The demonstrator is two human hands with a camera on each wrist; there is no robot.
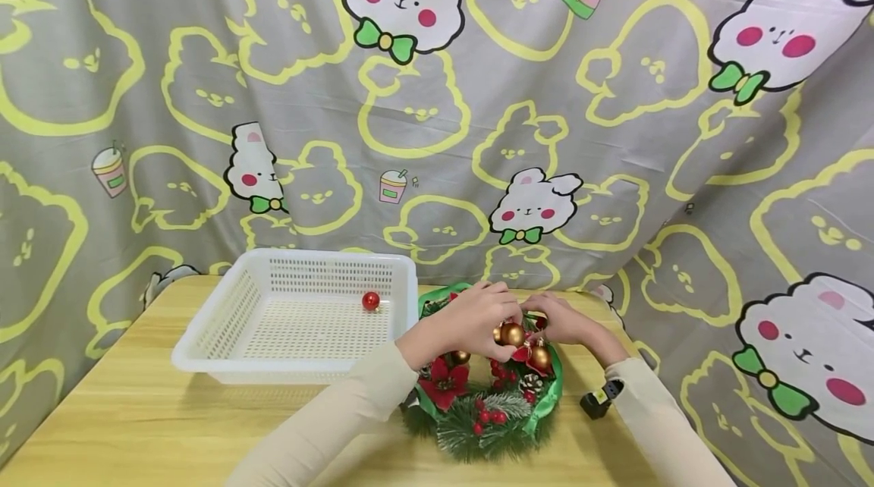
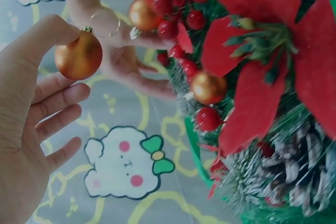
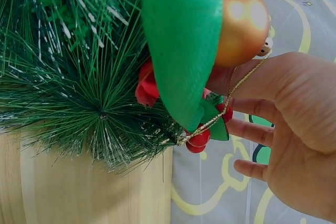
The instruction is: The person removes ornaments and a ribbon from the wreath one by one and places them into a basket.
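A green Christmas wreath (image 1: 495,426) with red poinsettia flowers (image 2: 252,77), berries (image 1: 492,416), pine cones (image 2: 299,171) and a green ribbon (image 3: 181,40) stands on the table right of the basket. Above it my left hand (image 1: 478,318) pinches a gold ball ornament (image 2: 79,56) near its cap, apart from the wreath in the left wrist view. My right hand (image 3: 299,124) grips the wreath's far right edge, its thumb and index fingertips partly hidden by the ribbon and berries. Close to that thumb hangs another gold ball (image 3: 241,22) with a gold cord.
To the left is a white plastic basket (image 1: 293,366) with a red ball ornament (image 1: 371,301) in it. A small black device (image 1: 602,399) is by the right sleeve. Behind the wooden table (image 1: 130,411) hangs a patterned grey curtain (image 1: 437,115).
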